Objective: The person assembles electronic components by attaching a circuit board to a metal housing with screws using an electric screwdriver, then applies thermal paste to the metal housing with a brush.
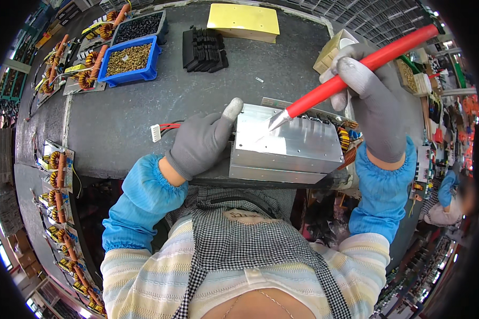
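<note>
A silver metal housing (287, 149) with small holes in its top lies at the near edge of the dark workbench. My left hand (202, 141), in a grey glove, grips its left end with the thumb on the top corner. Red and black wires with a white connector (155, 133) stick out to the left of that hand. In my gloved right hand (370, 98) is a red-handled paintbrush (330, 90), slanting down to the left. Its pale tip meets the housing's shiny top, where glare blurs the bristles. Coils and a circuit board (344, 139) show at the housing's right end.
A blue bin (153, 59) of brass-coloured small parts and a grey bin (162, 26) of black parts stand far left. Black plates (203, 50) and a yellow stack (243, 20) lie at the back. Circuit boards with coils (58, 175) line the left. A person (447, 204) is at far right.
</note>
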A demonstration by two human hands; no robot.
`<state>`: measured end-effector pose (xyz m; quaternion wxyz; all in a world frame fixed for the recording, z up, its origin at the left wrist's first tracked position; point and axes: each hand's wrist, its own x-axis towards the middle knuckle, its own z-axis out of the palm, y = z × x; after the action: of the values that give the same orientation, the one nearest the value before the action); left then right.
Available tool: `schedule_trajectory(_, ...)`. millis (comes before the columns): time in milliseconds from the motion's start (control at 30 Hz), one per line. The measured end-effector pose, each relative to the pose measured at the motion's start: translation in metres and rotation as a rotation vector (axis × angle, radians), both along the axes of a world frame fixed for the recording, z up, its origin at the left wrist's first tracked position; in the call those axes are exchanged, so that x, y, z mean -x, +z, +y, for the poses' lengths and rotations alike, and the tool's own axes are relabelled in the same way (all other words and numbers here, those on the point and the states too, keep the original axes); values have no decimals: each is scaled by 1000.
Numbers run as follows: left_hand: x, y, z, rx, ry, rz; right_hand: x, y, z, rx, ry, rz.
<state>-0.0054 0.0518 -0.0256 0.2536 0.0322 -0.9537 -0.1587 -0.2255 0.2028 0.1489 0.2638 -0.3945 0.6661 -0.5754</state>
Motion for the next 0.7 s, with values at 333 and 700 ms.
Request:
schedule_trajectory(333,-1,-10,0,0,4,29,32,6,24,-123,127,-11)
schedule_trajectory(700,5,3,3,-45,48,-50,88,39,65,385,-448,603)
